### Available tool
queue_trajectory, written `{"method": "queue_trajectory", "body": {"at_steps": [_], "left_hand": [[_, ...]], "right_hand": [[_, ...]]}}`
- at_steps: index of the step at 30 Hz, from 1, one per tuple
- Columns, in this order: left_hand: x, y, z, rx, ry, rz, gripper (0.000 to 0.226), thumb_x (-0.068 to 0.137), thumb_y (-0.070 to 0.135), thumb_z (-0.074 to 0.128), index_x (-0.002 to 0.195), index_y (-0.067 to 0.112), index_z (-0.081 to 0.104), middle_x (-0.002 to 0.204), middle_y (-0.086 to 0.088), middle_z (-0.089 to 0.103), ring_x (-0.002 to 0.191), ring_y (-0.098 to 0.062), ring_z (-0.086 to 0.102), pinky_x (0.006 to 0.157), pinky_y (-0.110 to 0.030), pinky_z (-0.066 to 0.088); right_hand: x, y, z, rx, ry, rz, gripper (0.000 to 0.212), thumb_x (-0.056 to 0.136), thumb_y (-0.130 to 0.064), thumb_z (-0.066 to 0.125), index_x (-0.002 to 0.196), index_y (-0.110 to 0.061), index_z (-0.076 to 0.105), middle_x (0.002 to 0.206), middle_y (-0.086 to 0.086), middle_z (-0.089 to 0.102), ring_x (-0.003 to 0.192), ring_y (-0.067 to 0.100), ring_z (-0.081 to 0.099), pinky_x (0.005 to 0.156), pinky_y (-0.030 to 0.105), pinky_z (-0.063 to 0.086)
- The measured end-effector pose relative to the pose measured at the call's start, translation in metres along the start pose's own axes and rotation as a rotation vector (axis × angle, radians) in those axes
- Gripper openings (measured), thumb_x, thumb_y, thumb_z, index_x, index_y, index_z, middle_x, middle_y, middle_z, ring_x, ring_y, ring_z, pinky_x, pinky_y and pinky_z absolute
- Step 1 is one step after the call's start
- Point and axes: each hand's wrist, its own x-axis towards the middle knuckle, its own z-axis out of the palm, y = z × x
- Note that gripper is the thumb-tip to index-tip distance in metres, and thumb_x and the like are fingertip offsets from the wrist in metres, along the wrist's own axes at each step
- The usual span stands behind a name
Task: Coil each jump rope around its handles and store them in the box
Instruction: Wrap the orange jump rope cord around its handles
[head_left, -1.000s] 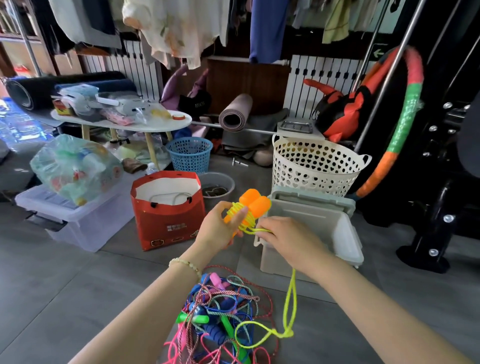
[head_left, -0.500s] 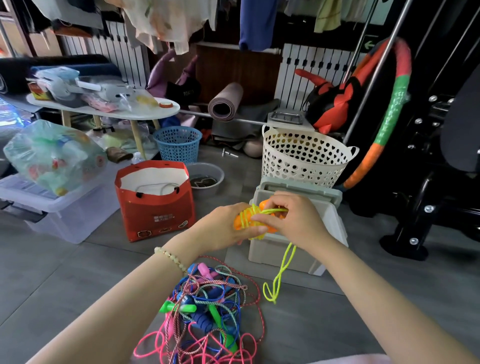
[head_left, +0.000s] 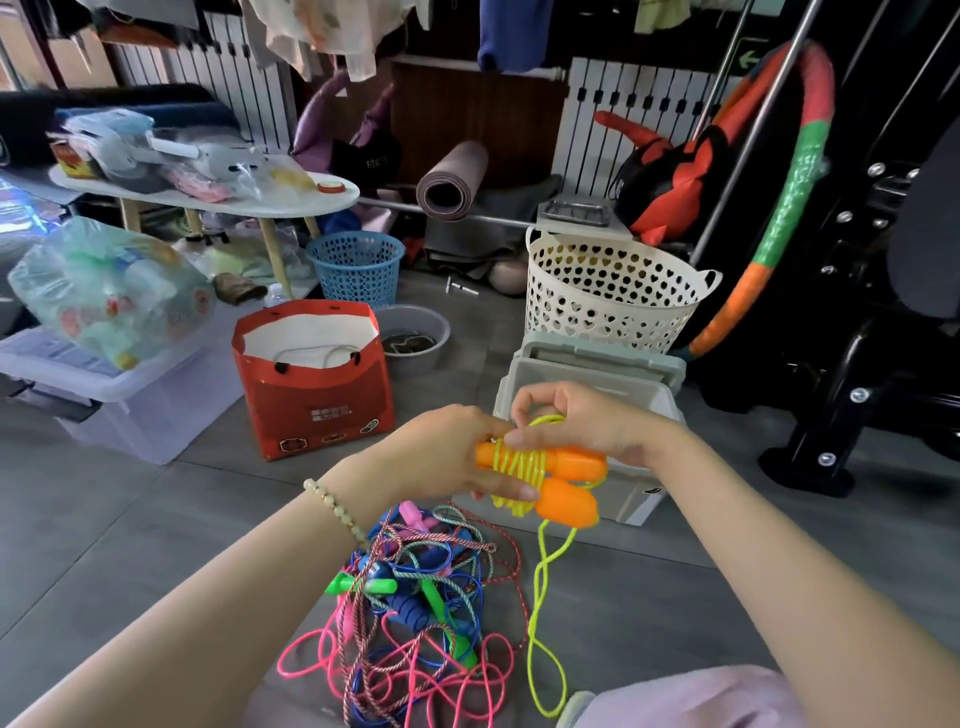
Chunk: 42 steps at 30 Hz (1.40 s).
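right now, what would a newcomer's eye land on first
Bright orange handles at centre, held in the left hand, with the right hand pinching the neon yellow rope wound round them. Below, a colourful tangle of ropes lies on the floor, the grey box behind.

Bare forearms, pale beaded bracelet on left wrist, lilac clothing below
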Motion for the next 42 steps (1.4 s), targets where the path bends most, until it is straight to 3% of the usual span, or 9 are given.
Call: {"method": "queue_trajectory", "body": {"at_steps": [4, 8, 15, 20, 26, 32, 37, 40, 42], "left_hand": [[-0.003, 0.002, 0.001, -0.091, 0.037, 0.046, 0.023, 0.071, 0.047, 0.077, 0.077, 0.031, 0.063, 0.063, 0.007, 0.065, 0.052, 0.000, 0.058, 0.051, -0.010, 0.038], [-0.006, 0.000, 0.002, -0.308, 0.062, 0.112, 0.024, 0.072, 0.043, 0.079, 0.084, 0.026, 0.065, 0.069, 0.002, 0.068, 0.056, -0.006, 0.063, 0.055, -0.019, 0.049], [-0.010, -0.008, 0.003, -0.536, 0.151, 0.105, 0.039, 0.080, 0.053, 0.057, 0.079, 0.014, 0.060, 0.059, -0.009, 0.064, 0.043, -0.017, 0.052, 0.042, -0.022, 0.042], [-0.008, -0.010, 0.000, -0.644, 0.267, -0.035, 0.038, 0.083, 0.049, 0.044, 0.076, 0.014, 0.054, 0.053, 0.004, 0.059, 0.038, -0.008, 0.045, 0.037, -0.017, 0.034], [-0.002, -0.007, -0.001, -0.654, 0.317, -0.099, 0.032, 0.095, 0.042, 0.044, 0.080, 0.016, 0.052, 0.054, 0.004, 0.058, 0.042, -0.014, 0.045, 0.039, -0.019, 0.036], [0.001, -0.013, -0.004, -0.644, 0.295, -0.152, 0.037, 0.095, 0.043, 0.044, 0.079, 0.012, 0.053, 0.056, 0.002, 0.057, 0.043, -0.013, 0.044, 0.044, -0.024, 0.035], [0.005, -0.014, -0.001, -0.673, 0.336, -0.148, 0.041, 0.095, 0.042, 0.047, 0.134, 0.030, 0.040, 0.063, -0.011, 0.058, 0.048, -0.017, 0.047, 0.042, -0.022, 0.040], [0.003, -0.016, -0.001, -0.645, 0.308, -0.054, 0.049, 0.092, 0.044, 0.048, 0.139, 0.040, 0.034, 0.082, -0.032, 0.060, 0.052, -0.023, 0.047, 0.043, -0.026, 0.041], [0.003, -0.015, -0.001, -0.622, 0.297, -0.013, 0.038, 0.094, 0.037, 0.050, 0.131, 0.032, 0.042, 0.073, -0.022, 0.062, 0.048, -0.022, 0.047, 0.041, -0.025, 0.039]], "right_hand": [[-0.001, 0.010, -0.005, 0.362, -0.139, 0.037, 0.034, 0.052, -0.042, 0.088, 0.077, -0.024, 0.073, 0.079, -0.004, 0.070, 0.072, 0.009, 0.065, 0.067, 0.022, 0.053], [-0.006, 0.009, -0.005, 0.502, -0.134, 0.046, 0.047, 0.046, -0.055, 0.086, 0.079, -0.024, 0.076, 0.081, -0.003, 0.071, 0.077, 0.010, 0.067, 0.073, 0.025, 0.055], [-0.011, -0.007, -0.007, 0.569, -0.203, 0.005, 0.076, 0.059, -0.077, 0.063, 0.113, -0.023, 0.067, 0.119, 0.007, 0.065, 0.110, 0.022, 0.060, 0.091, 0.034, 0.049], [-0.001, -0.003, 0.011, 0.731, -0.100, -0.087, 0.087, 0.058, -0.068, 0.073, 0.127, -0.019, 0.055, 0.121, 0.006, 0.055, 0.088, 0.017, 0.043, 0.057, 0.022, 0.032], [0.007, 0.001, 0.025, 0.403, 0.109, -0.107, 0.060, 0.043, -0.071, 0.078, 0.089, -0.033, 0.069, 0.079, -0.012, 0.061, 0.070, 0.004, 0.048, 0.062, 0.019, 0.036], [0.002, 0.002, 0.021, 0.123, 0.136, -0.074, 0.039, 0.073, -0.041, 0.075, 0.107, -0.029, 0.058, 0.096, -0.020, 0.066, 0.087, -0.008, 0.059, 0.076, 0.014, 0.043], [0.012, 0.005, 0.035, 0.011, 0.205, -0.047, 0.033, 0.078, -0.056, 0.055, 0.103, -0.034, 0.058, 0.102, -0.022, 0.063, 0.097, -0.011, 0.056, 0.091, 0.017, 0.040], [0.013, 0.004, 0.036, -0.035, 0.147, -0.050, 0.028, 0.083, -0.050, 0.054, 0.105, -0.034, 0.057, 0.106, -0.020, 0.063, 0.104, -0.005, 0.056, 0.093, 0.013, 0.042], [0.012, 0.006, 0.035, -0.053, 0.131, -0.045, 0.023, 0.083, -0.050, 0.053, 0.101, -0.037, 0.057, 0.104, -0.022, 0.062, 0.102, -0.008, 0.056, 0.091, 0.010, 0.042]]}}
